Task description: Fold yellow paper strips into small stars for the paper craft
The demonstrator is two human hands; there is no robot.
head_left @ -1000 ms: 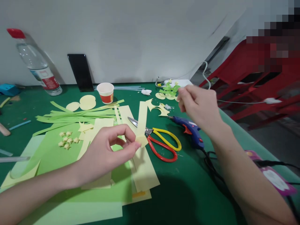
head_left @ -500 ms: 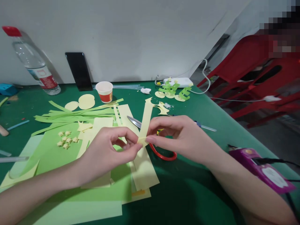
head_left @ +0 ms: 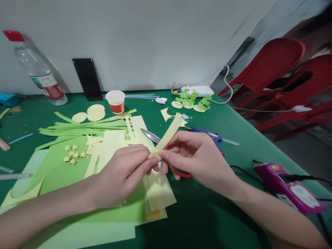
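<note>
Fingers point(head_left: 153, 161) pinching | paper strip point(head_left: 169, 133) | pale yellow, narrow, lower end folded

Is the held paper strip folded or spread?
Partly folded: the strip overlaps itself between the left hand and right hand; its tail sticks out unfolded.

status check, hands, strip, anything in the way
Left hand, right hand both pinching strip at lower end. It slants up rightward. Scissors close behind, partly hidden.
</note>
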